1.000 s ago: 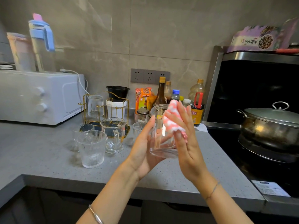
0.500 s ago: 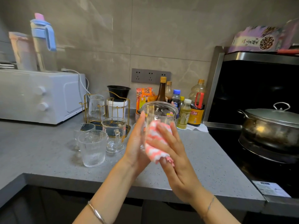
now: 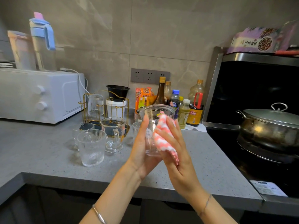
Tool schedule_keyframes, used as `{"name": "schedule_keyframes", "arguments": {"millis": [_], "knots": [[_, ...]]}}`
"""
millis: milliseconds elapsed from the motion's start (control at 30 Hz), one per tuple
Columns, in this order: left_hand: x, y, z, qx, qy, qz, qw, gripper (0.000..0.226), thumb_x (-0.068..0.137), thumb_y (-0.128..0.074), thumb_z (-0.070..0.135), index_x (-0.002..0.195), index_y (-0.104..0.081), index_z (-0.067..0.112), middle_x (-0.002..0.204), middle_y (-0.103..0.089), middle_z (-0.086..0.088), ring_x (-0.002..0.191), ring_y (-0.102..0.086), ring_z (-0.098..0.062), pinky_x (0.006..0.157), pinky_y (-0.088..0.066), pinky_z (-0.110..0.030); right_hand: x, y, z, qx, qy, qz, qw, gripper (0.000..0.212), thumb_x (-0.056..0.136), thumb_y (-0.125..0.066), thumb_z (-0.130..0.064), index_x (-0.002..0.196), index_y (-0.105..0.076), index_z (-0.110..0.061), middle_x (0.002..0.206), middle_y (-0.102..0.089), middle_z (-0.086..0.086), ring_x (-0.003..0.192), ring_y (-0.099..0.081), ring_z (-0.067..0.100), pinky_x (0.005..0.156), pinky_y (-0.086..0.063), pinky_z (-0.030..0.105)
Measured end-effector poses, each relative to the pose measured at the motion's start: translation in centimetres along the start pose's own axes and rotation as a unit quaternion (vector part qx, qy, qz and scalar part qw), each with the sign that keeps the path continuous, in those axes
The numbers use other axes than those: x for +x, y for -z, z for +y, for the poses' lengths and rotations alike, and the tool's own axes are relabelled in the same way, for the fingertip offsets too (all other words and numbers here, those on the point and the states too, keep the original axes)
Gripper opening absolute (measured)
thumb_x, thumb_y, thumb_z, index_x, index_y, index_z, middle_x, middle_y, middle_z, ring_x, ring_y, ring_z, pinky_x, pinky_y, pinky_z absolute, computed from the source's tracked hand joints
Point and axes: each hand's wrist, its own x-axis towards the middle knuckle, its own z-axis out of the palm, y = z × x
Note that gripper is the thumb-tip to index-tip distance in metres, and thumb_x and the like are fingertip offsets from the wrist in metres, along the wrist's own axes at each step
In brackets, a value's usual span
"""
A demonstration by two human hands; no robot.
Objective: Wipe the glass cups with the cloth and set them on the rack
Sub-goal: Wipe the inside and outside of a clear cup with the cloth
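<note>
I hold a clear glass cup (image 3: 151,143) in the air above the grey counter. My left hand (image 3: 141,156) grips its left side, fingers pointing up. My right hand (image 3: 178,160) holds a pink-and-white cloth (image 3: 161,137) against the cup's right wall. A gold wire rack (image 3: 83,103) stands behind, with one glass (image 3: 95,105) upside down on it. In front of the rack stand a ribbed glass (image 3: 91,147), a handled glass mug (image 3: 114,135) and two more glasses (image 3: 80,132) (image 3: 136,126).
A white microwave (image 3: 40,94) sits at the left with jugs on top. Sauce bottles (image 3: 183,110) line the wall behind the cup. At the right, a lidded steel pot (image 3: 271,126) rests on the black stove. The counter edge (image 3: 80,178) runs in front.
My right hand slid the cloth from the cup's rim down its side, then partway back up. The cup stayed between both hands.
</note>
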Motion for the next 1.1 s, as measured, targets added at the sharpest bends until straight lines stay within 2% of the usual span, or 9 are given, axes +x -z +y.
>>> {"name": "schedule_keyframes", "arguments": {"millis": [167,267,367,433,600,667,833,967,1100], "knots": [[0.6,1.3,0.4,-0.012,0.004,0.049,0.999,0.072,0.071,-0.057,0.066,0.107,-0.072,0.006,0.100,-0.070,-0.012,0.097,-0.064,-0.025,0.103,-0.043,-0.042,-1.5,0.5,-1.2,0.142,-0.106,-0.028,0.984,0.041,0.099,-0.035,-0.040,0.132,-0.055,-0.028,0.146,-0.045,-0.013,0.141,-0.031,0.009,0.116,-0.026,0.032],[0.5,2.1,0.6,0.044,0.018,0.068,0.997,0.080,0.067,-0.067,0.069,0.123,-0.065,0.013,0.105,-0.072,-0.009,0.090,-0.069,-0.024,0.095,-0.049,-0.044,0.2,3.0,-2.1,0.223,-0.207,0.037,0.952,0.037,0.092,-0.035,-0.036,0.118,-0.061,-0.033,0.117,-0.067,-0.018,0.112,-0.061,0.000,0.094,-0.049,0.018],[0.3,2.7,0.7,0.113,0.042,0.062,0.991,0.090,0.055,-0.077,0.068,0.129,-0.061,0.018,0.095,-0.075,-0.005,0.094,-0.066,-0.026,0.104,-0.043,-0.050,3.3,5.7,-0.9,0.155,-0.249,0.108,0.950,0.052,0.087,-0.037,-0.050,0.128,-0.054,-0.023,0.113,-0.068,-0.010,0.102,-0.065,0.000,0.087,-0.053,0.018],[0.2,2.8,0.8,0.141,0.061,0.058,0.986,0.088,0.047,-0.084,0.065,0.122,-0.068,0.020,0.115,-0.071,-0.009,0.107,-0.053,-0.030,0.108,-0.037,-0.050,5.6,7.1,-0.6,0.112,-0.255,0.106,0.955,0.048,0.093,-0.039,-0.047,0.128,-0.055,-0.018,0.112,-0.068,-0.007,0.101,-0.065,-0.001,0.086,-0.052,0.016],[0.2,2.9,0.8,0.186,0.074,0.045,0.979,0.077,0.044,-0.088,0.062,0.107,-0.076,0.020,0.121,-0.064,-0.011,0.102,-0.056,-0.032,0.097,-0.046,-0.046,9.4,7.5,-1.4,-0.112,-0.327,-0.097,0.933,0.046,0.099,-0.038,-0.046,0.095,-0.070,-0.012,0.085,-0.071,0.004,0.070,-0.062,0.004,0.051,-0.044,0.008],[0.0,2.8,0.7,0.227,0.065,0.028,0.971,0.078,0.043,-0.086,0.065,0.108,-0.075,0.021,0.116,-0.069,-0.008,0.086,-0.067,-0.026,0.102,-0.045,-0.051,9.5,6.8,-1.4,-0.135,-0.331,-0.207,0.911,0.050,0.096,-0.041,-0.052,0.103,-0.071,-0.012,0.093,-0.072,0.008,0.072,-0.061,0.002,0.059,-0.045,0.013],[-0.5,2.9,0.5,0.272,0.083,0.031,0.958,0.078,0.051,-0.079,0.071,0.117,-0.068,0.031,0.125,-0.067,-0.011,0.128,-0.050,-0.040,0.110,-0.036,-0.058,9.2,7.5,-1.6,0.026,-0.387,-0.345,0.855,0.037,0.089,-0.043,-0.052,0.108,-0.064,-0.027,0.105,-0.070,-0.014,0.097,-0.065,0.003,0.083,-0.049,0.016],[-0.7,2.9,1.0,0.259,0.110,0.031,0.959,0.089,0.048,-0.081,0.070,0.118,-0.070,0.016,0.129,-0.060,-0.024,0.102,-0.064,-0.038,0.092,-0.049,-0.045,8.2,9.2,-1.2,0.077,-0.354,-0.391,0.846,0.024,0.086,-0.058,-0.028,0.110,-0.058,-0.028,0.101,-0.069,-0.025,0.097,-0.063,-0.008,0.077,-0.045,0.003],[-0.5,2.4,1.1,0.256,0.142,0.009,0.956,0.070,0.057,-0.080,0.064,0.109,-0.075,0.018,0.120,-0.067,-0.017,0.091,-0.067,-0.028,0.088,-0.050,-0.041,6.8,8.5,-0.8,0.014,-0.327,-0.437,0.838,0.037,0.076,-0.073,-0.020,0.111,-0.061,-0.022,0.107,-0.071,-0.012,0.101,-0.066,0.002,0.088,-0.049,0.013]]}}
